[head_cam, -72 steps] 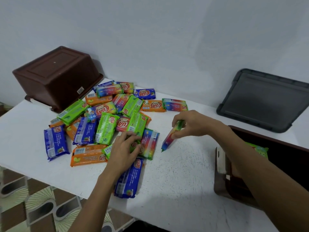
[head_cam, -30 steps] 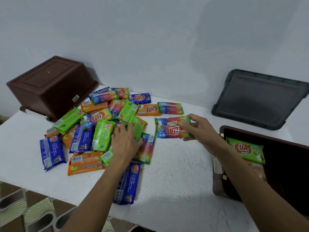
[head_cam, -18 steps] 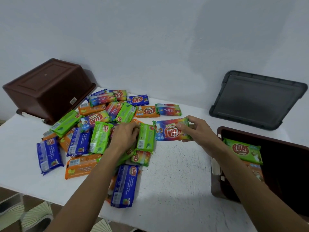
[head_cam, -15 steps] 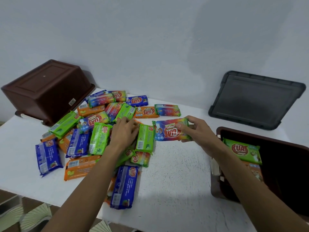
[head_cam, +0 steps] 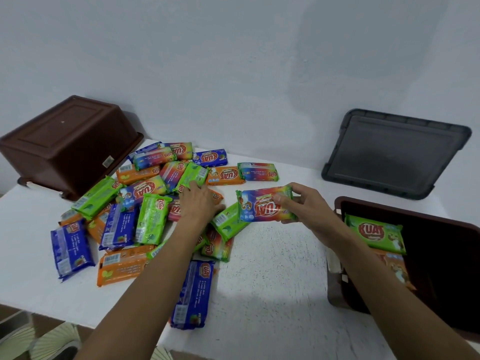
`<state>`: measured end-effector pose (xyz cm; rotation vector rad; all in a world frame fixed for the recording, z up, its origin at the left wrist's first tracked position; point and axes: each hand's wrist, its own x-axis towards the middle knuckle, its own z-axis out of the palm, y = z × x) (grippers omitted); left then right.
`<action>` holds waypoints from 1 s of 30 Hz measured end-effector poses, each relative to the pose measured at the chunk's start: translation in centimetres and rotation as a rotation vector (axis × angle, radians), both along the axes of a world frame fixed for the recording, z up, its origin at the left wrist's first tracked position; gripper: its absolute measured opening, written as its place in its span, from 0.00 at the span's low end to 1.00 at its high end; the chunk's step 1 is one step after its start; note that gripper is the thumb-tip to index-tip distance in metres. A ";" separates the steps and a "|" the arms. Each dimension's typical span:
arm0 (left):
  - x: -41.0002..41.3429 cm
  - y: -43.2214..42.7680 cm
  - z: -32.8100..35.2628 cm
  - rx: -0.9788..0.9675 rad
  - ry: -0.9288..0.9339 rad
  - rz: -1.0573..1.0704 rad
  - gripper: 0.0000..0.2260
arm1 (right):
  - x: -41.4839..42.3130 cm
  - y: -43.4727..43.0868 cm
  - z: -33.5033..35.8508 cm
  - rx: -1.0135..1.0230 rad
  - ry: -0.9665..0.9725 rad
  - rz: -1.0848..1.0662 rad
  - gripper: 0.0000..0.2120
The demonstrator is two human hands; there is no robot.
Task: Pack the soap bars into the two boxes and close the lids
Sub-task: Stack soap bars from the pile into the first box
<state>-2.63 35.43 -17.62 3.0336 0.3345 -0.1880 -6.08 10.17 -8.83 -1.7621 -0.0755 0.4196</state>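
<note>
A white table stands against a pale wall and carries everything else. At its far left corner a brown box sits upside down, its flat bottom facing up and a small label on its side. Leaning against the wall at the far right is a dark grey lid, tilted with its inner face toward the camera. Below it, at the table's right edge, a second brown box stands open; inside lie a green soap bar with its red brand name facing up and, just under it, an orange bar partly hidden by the right forearm. A loose pile of wrapped soap bars in green, orange, blue and rainbow wrappers spreads over the left half of the table, many overlapping, with one blue bar lying apart at the near edge beside the left forearm. The left hand lies palm down on the middle of the pile, fingers spread slightly and pressing on bars; whether they grip any one of them cannot be told. The right hand holds a rainbow bar lifted just above the table between the pile and the open box, its thumb and fingers clamped on the bar's right end, the printed face toward the camera.
</note>
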 end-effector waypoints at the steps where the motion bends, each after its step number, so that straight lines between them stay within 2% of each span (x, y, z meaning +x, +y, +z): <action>1: 0.2 0.2 0.1 -0.037 0.013 0.019 0.33 | -0.1 0.0 0.0 0.000 0.003 -0.004 0.10; 4: 0.6 0.5 0.5 -0.167 0.029 0.058 0.32 | -0.3 -0.1 -0.1 0.012 0.023 -0.010 0.11; 7: 0.8 0.4 0.8 -0.219 0.061 0.078 0.33 | -0.5 -0.3 0.0 0.021 0.037 -0.012 0.13; 11: 1.1 0.8 1.1 -0.350 0.042 0.085 0.28 | -0.8 -0.6 0.2 0.034 0.030 -0.025 0.12; 15: 0.5 0.5 2.5 -0.612 -0.104 0.076 0.35 | -1.0 -1.2 0.4 0.046 0.023 -0.039 0.11; 21: -1.2 -0.8 5.3 -0.852 -0.362 -0.010 0.34 | -1.1 -3.0 2.1 0.127 -0.004 -0.085 0.10; 26: -2.7 -2.9 7.6 -0.948 -0.531 -0.068 0.21 | -1.4 -5.9 3.4 0.154 -0.042 -0.100 0.14; 30: -3.9 -6.4 9.0 -1.221 -0.558 0.023 0.17 | -2.1 -9.5 4.3 0.186 -0.087 -0.098 0.18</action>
